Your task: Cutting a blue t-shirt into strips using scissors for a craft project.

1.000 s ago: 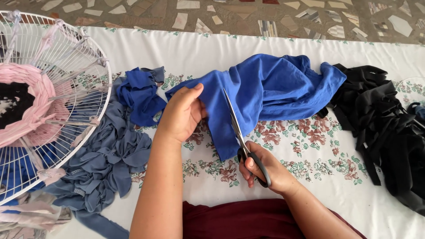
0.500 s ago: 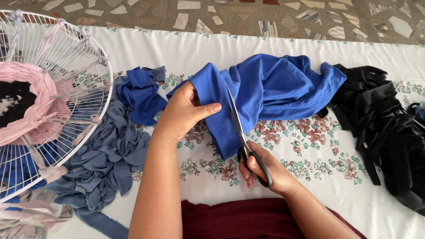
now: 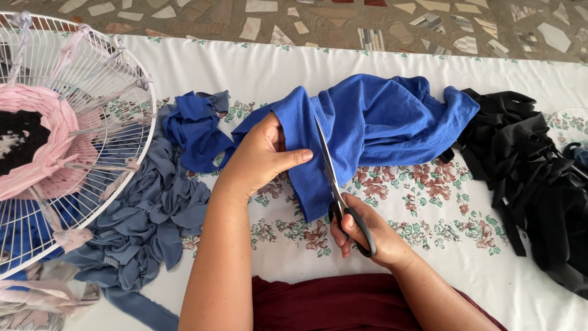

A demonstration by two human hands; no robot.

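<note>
Left hand (image 3: pixel 260 160) pinching blue cloth (image 3: pixel 373 125); right hand (image 3: pixel 361 236) gripping scissors (image 3: pixel 335 184), blades nearly closed

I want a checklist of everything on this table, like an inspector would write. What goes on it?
Surface: white cloth with flower print spread over the work surface.
Job's things: bright blue fabric, lying bunched; scissors with their blades on it.
Clutter: grey-blue strips in a heap, small blue scrap pile, black fabric pile, white wire fan guard with pink woven strips.
Hands: left hand grips the blue fabric's edge; right hand holds the scissors by the handles.
Cables: nothing seen.
Surroundings: stone mosaic floor beyond the cloth.
</note>
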